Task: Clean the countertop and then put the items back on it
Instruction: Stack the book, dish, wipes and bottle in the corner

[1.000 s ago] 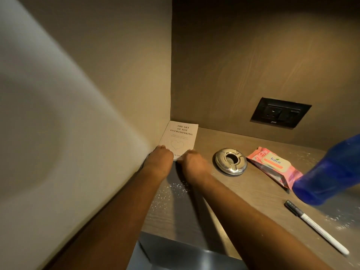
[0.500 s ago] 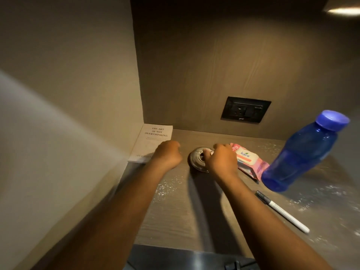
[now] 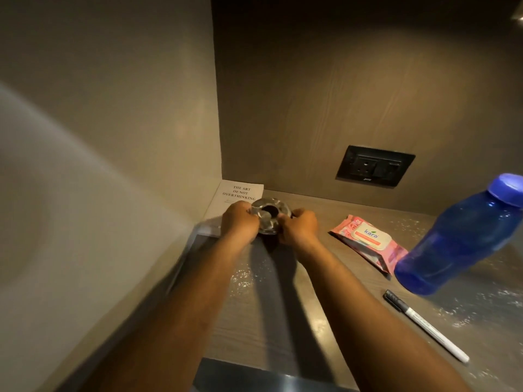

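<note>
Wood-grain countertop (image 3: 283,321) in a corner niche, with white specks and wet-looking patches near the middle and on the right side. On the back wall above it, a black socket plate (image 3: 375,166). At the right, a blue water bottle (image 3: 458,241) with a blue cap, standing on the counter. In the far left corner, a white book (image 3: 239,198) lying flat, title "THE ART OF NOT OVERTHINKING" readable, near edge hidden behind the hands. Between the bottle and the hands, a pink pack of Kara wet wipes (image 3: 368,241) lying flat, its near end just beside the bottle base. In front of the bottle, a white pen (image 3: 424,325) with a dark cap, lying diagonal, apart from the rest. Round metal ashtray (image 3: 270,215) held over the near edge of the book, tilted toward the camera, slightly blurred. Left hand (image 3: 240,222) closed on its left rim, right hand (image 3: 298,226) closed on its right rim, both forearms stretched out over the counter.
</note>
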